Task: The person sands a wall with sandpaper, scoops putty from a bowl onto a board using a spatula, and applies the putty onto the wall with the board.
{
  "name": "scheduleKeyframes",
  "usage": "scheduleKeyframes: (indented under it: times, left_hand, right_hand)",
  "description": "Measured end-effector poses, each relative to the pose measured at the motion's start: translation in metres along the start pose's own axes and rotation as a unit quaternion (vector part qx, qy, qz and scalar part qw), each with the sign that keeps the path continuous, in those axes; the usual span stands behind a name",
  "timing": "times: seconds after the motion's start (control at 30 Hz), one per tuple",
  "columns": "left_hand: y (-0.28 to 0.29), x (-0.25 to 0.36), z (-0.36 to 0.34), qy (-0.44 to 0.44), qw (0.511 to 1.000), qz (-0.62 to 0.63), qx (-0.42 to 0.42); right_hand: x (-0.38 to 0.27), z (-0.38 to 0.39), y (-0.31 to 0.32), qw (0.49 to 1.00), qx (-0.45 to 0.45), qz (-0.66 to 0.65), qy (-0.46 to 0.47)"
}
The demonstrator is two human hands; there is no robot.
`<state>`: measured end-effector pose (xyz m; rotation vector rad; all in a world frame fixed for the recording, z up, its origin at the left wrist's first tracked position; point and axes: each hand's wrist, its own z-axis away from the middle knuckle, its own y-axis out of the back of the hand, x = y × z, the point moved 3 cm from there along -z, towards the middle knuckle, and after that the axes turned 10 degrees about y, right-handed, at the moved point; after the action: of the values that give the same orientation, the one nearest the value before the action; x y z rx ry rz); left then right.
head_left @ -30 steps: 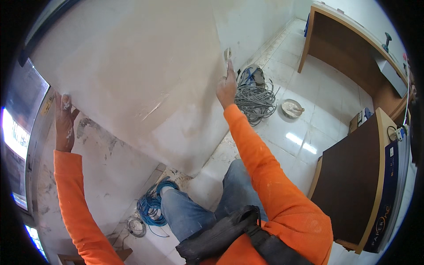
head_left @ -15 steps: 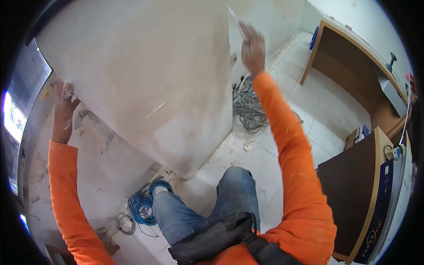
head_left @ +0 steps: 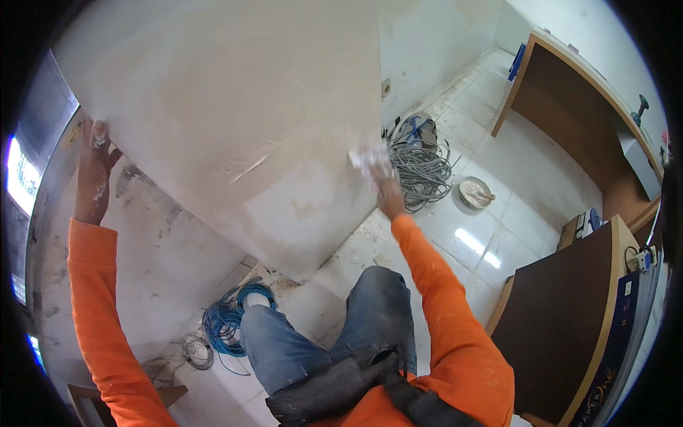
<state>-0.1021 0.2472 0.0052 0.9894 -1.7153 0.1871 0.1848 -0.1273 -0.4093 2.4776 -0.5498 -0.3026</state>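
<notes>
A smooth wall corner (head_left: 284, 99) with white and beige plaster patches fills the upper middle; a short raised streak (head_left: 249, 171) marks its face. My left hand (head_left: 96, 171), speckled with white, rests against the wall's left edge, fingers extended upward and thumb apart. My right hand (head_left: 384, 186) is low beside the wall's right edge, smeared by motion. In its fingers is a thin, flat white piece (head_left: 364, 156), pressed at or close to the plaster; its exact kind is not clear.
A bowl (head_left: 475, 193) with pale paste and a tool stands on the tiled floor. Grey cable coils (head_left: 420, 167) lie right of the wall, blue cable coils (head_left: 224, 320) by my foot. Brown desks (head_left: 569, 92) stand at right. A wall socket (head_left: 385, 87) is beyond the corner.
My right hand has swept down along the wall's right edge with the white piece, from near the top to low down. The bowl has come into view. My left hand stays at the edge.
</notes>
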Motion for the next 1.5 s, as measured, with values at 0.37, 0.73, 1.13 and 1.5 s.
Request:
scheduleKeyframes:
  times: [0.37, 0.73, 1.13, 1.5]
  left_hand:
    - [0.024, -0.025, -0.028, -0.004, 0.998, 0.047, -0.040]
    - [0.037, -0.030, -0.030, 0.010, 0.997, 0.072, -0.037]
    - [0.024, -0.018, -0.013, -0.009, 0.999, 0.030, -0.032]
    - [0.000, 0.004, 0.016, -0.001, 1.000, -0.019, 0.001]
  right_hand:
    - [0.134, -0.181, 0.109, 0.839, 0.308, -0.416, -0.168]
    - [0.186, -0.264, 0.082, 0.966, 0.026, -0.248, -0.065]
    - [0.132, 0.096, -0.015, 0.921, 0.107, -0.274, -0.257]
    - [-0.006, -0.129, 0.017, 0.797, 0.304, -0.323, -0.409]
